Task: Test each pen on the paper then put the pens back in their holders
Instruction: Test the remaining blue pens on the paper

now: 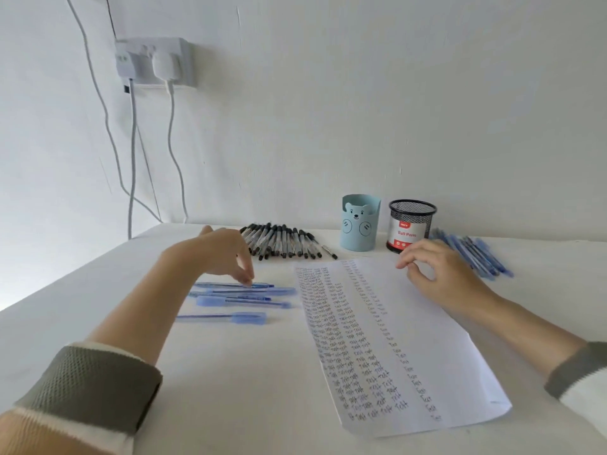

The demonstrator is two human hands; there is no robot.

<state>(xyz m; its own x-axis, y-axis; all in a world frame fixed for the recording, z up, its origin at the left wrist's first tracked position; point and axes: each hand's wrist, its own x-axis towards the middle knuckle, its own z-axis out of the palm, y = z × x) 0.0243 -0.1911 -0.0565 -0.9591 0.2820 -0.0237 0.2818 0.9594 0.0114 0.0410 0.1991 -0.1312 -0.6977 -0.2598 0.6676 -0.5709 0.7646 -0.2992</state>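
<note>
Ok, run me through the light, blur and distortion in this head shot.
Head view: soft, even, cool light, no glare; only faint shadows under the laid-out blue pens by the left hand. Wide-angle stretch skews the paper and the left sleeve. The right hand and the blue pen pile behind it look slightly smeared; the near handwriting stays legible.

Left hand [226, 254] bare, forearm behind it uncovered as far as the left sleeve [88, 385]: the cuff is a wide grey-green band in a waffle-textured knit, edged by a narrow cream stripe on the side nearest the hand and another on the far side, followed by a tan section further from the hand. Right hand [440, 270] likewise bare with uncovered forearm; right sleeve [581, 372] shows a similar grey-green cuff band, then white knit beyond it, away from the hand, partly cut off by the frame edge.
</note>
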